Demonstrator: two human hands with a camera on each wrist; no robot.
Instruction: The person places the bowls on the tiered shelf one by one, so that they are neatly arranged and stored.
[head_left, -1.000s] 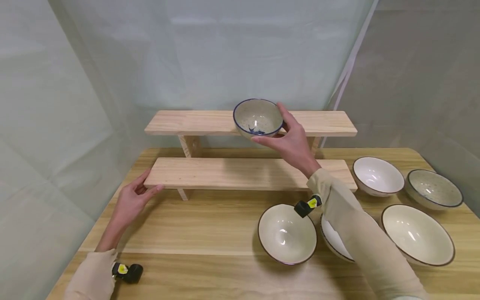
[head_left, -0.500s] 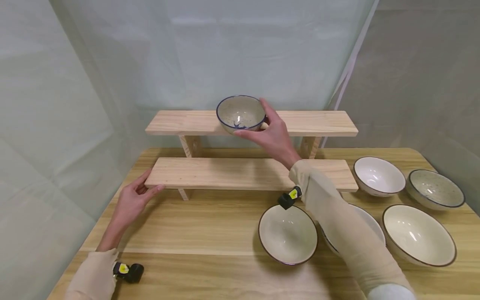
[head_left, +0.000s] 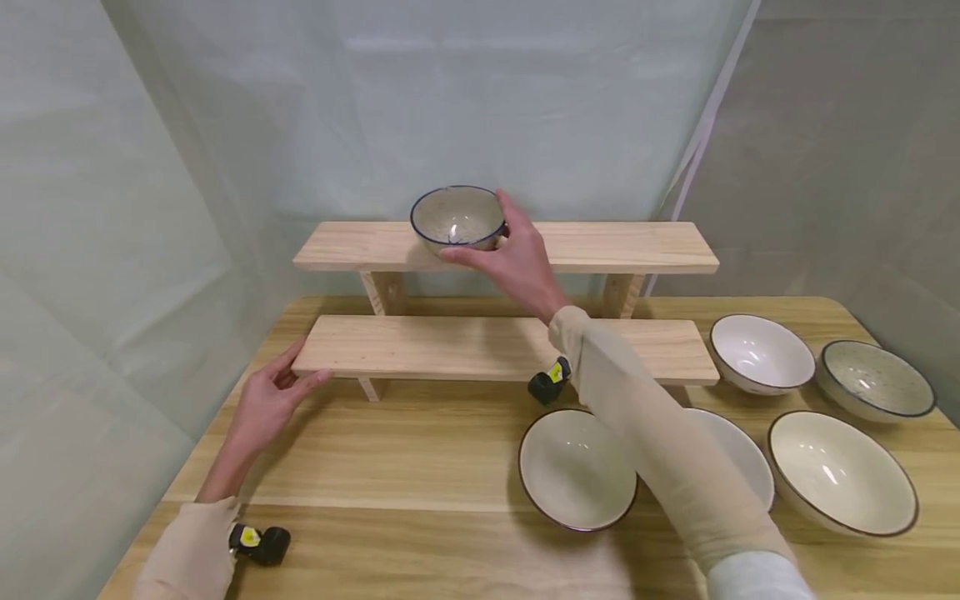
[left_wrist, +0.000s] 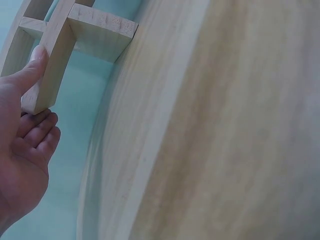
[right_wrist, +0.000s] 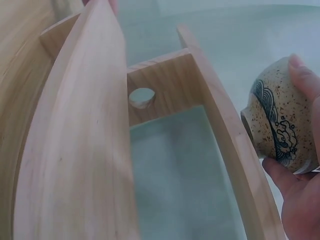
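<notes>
Speckled, blue-rimmed ceramic bowl [head_left: 453, 218] gripped by right hand [head_left: 520, 262], fingers curved wide, grained two-tier wooden stand [head_left: 420, 346] pinched by left hand [head_left: 262, 407]

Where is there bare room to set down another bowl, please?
Bare patches: the upper shelf on either side of the held bowl and right hand; the lower shelf between the left hand and the right sleeve; the table between the left sleeve and the leftmost cream bowl. The table's right side is crowded with four more bowls.
</notes>
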